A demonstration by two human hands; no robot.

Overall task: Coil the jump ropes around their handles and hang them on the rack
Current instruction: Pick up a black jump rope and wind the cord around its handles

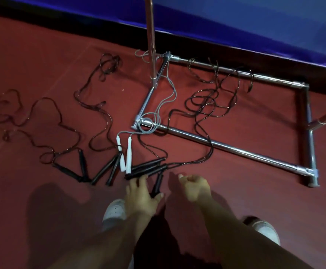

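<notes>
- The left hand (141, 195) reaches down to the red floor (42, 65) and grips one black handle (157, 184) between thumb and fingers.
- The right hand (194, 188) hangs just beside it, fingers loosely curled, holding nothing.
- The other black handles (104, 169) and two white handles (126, 156) lie in a row on the floor.
- Their ropes (210, 101) lie loose, some over the base of the metal rack (236, 150).
</notes>
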